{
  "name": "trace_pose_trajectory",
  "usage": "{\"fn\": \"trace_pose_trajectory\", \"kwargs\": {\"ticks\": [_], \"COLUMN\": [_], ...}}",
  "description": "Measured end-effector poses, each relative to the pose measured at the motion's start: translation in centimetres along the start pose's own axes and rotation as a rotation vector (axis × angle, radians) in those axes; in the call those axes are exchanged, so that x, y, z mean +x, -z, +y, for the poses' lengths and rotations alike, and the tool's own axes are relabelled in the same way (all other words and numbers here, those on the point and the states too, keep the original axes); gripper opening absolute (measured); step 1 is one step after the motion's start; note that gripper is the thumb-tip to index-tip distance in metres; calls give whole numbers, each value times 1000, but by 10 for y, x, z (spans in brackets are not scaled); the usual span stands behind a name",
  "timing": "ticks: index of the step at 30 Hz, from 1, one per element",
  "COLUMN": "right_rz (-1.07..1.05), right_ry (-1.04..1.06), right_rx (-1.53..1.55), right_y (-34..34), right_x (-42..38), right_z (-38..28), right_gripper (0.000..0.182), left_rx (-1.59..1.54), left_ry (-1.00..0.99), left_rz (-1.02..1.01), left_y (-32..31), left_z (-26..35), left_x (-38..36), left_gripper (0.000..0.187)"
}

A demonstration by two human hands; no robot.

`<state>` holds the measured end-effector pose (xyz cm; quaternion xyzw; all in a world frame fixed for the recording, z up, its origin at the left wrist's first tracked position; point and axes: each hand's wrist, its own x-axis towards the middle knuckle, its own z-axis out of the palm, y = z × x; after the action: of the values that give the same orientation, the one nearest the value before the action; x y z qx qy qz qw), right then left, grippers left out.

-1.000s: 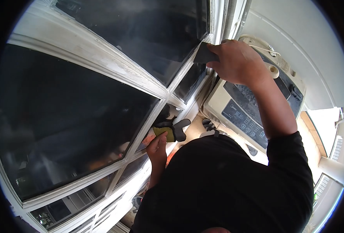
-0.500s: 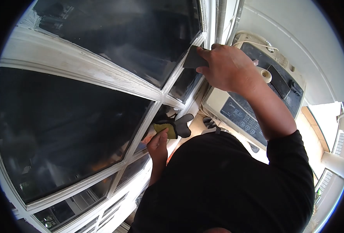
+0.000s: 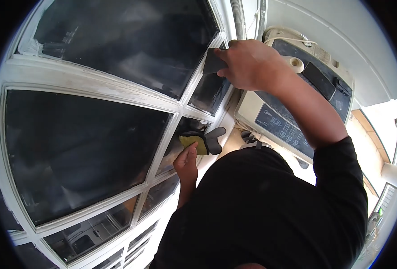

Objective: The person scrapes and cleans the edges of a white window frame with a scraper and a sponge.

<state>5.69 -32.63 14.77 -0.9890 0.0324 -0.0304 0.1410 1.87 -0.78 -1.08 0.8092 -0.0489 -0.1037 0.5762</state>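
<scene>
Up at the white window frame (image 3: 180, 106), my right hand (image 3: 256, 65) is closed on a dark grey sheet of sandpaper (image 3: 213, 62). The sheet overlaps a narrow upright bar of the frame, beside a small pane. Lower down, my left hand (image 3: 187, 163) pinches a yellow-green piece with a black edge (image 3: 194, 142), its kind unclear. A dark grey lobed flap (image 3: 215, 140) sticks out next to that piece, in front of the lower small panes.
A washing machine (image 3: 252, 107) with a control panel stands to the right. On its lid lie a black phone (image 3: 319, 80) and a cream-coloured roll (image 3: 293, 64). A grey corrugated hose (image 3: 238, 20) runs up beside the frame. Large dark glass panes (image 3: 86, 148) fill the left.
The view has shifted slightly. My right hand and the sandpaper stay by the same bar, a little farther up and left in view. My left hand still pinches the yellow-green piece.
</scene>
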Motion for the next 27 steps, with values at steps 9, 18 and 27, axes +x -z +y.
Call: {"fn": "trace_pose_trajectory", "kwargs": {"ticks": [9, 18, 27], "right_rz": [239, 140, -79], "right_ry": [7, 35, -68], "right_rx": [285, 67, -32], "right_y": [-42, -10, 2], "right_x": [-14, -6, 4], "right_z": [12, 16, 5], "right_gripper": [49, 49, 38], "left_rx": [-39, -16, 5], "left_ry": [-25, 2, 21], "left_rz": [25, 75, 116], "left_y": [-6, -1, -1], "left_z": [5, 6, 5], "left_x": [-6, -16, -20], "left_gripper": [26, 27, 26]}}
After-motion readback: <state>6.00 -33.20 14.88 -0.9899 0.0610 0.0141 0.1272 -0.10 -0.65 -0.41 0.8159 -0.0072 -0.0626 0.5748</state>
